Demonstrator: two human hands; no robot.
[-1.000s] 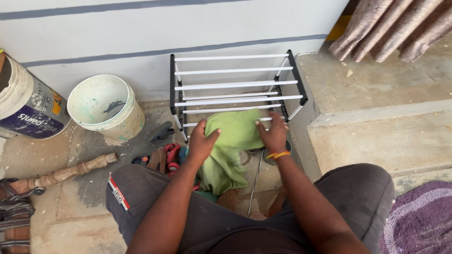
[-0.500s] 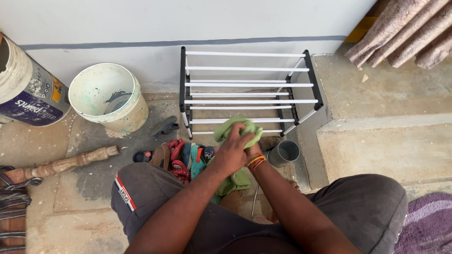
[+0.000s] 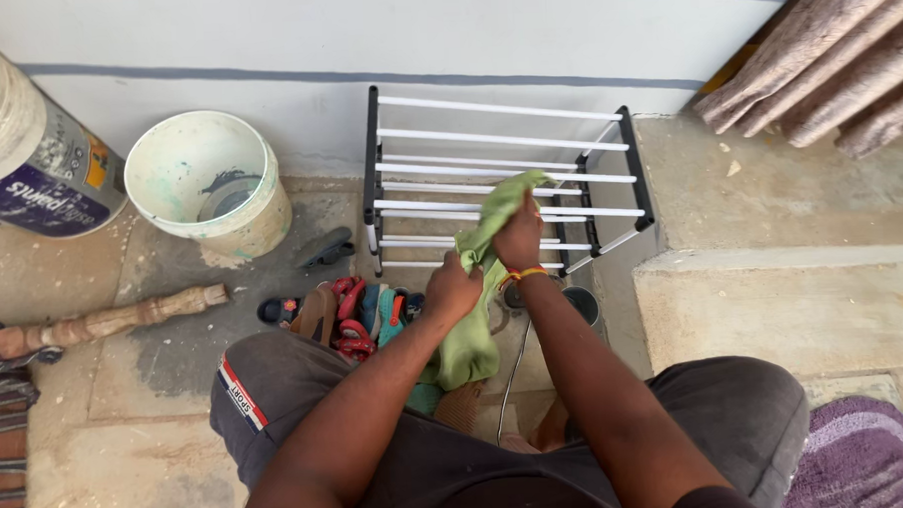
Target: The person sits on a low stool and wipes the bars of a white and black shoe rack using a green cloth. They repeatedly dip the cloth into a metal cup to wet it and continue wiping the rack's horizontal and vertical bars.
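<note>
- Head view: the landmark is a low shoe rack of black end frames and white metal rods (image 3: 489, 173), standing against the pale wall with grey stripes (image 3: 364, 47).
- A crumpled green cloth (image 3: 474, 323) runs from the rack's upper front rods down to the person's lap, just in front of the rack.
- The right hand (image 3: 519, 237) sits at the rack's front rods, fingers curled tight around the upper part of the cloth; orange and yellow thread bands circle its wrist.
- The left hand (image 3: 453, 289) is just in front of the rack, below the right hand, fingers closed in a fist on the cloth's middle.
- A small grey metal cup (image 3: 583, 304) stands on the floor at the rack's front right corner, partly hidden by the right forearm.
- A heap of small coloured sandals (image 3: 358, 312) lies in front of the rack's left end, touching the person's knee.
- A single dark sandal (image 3: 323, 250) lies just left of the rack.
- A white paint-stained plastic bucket (image 3: 209, 182) stands left of the rack, near the wall.
- A larger white and blue paint drum (image 3: 28, 159) leans further left of the rack.
- A turned wooden leg (image 3: 104, 321) lies on the floor, left of the rack and in front of the bucket.
- A brown curtain (image 3: 835, 60) hangs to the right of the rack, above a concrete step (image 3: 773, 293).
- A purple rug (image 3: 869, 450) lies well in front of the rack, to the right.
</note>
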